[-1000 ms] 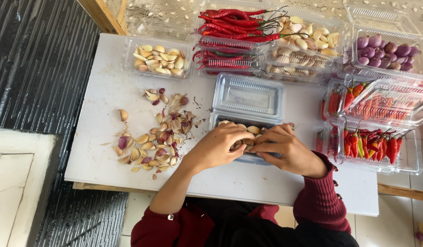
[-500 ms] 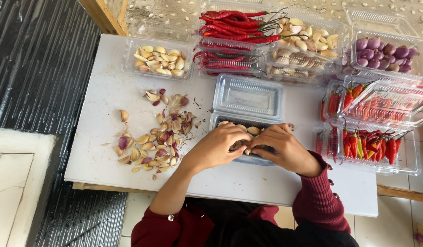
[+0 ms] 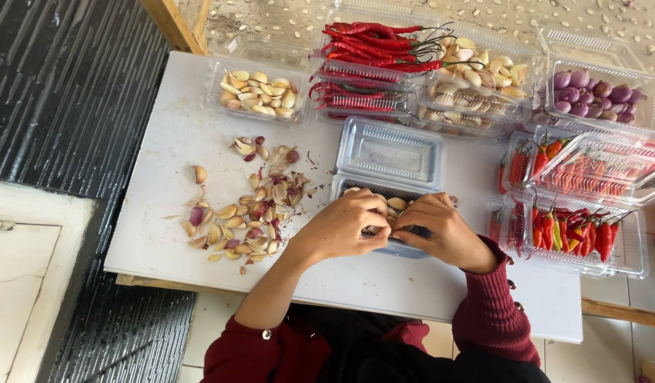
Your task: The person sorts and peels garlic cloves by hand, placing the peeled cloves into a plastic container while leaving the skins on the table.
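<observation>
My left hand (image 3: 345, 227) and right hand (image 3: 441, 230) are pinched together on garlic (image 3: 397, 204) in the clear box (image 3: 412, 250), and a hard squeeze might pop cloves onto the table (image 3: 164, 142).

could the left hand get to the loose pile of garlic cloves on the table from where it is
Probably yes. The left hand is at the open clear container, the loose pile of garlic cloves lies just to its left, and only bare white table lies between them.
</observation>
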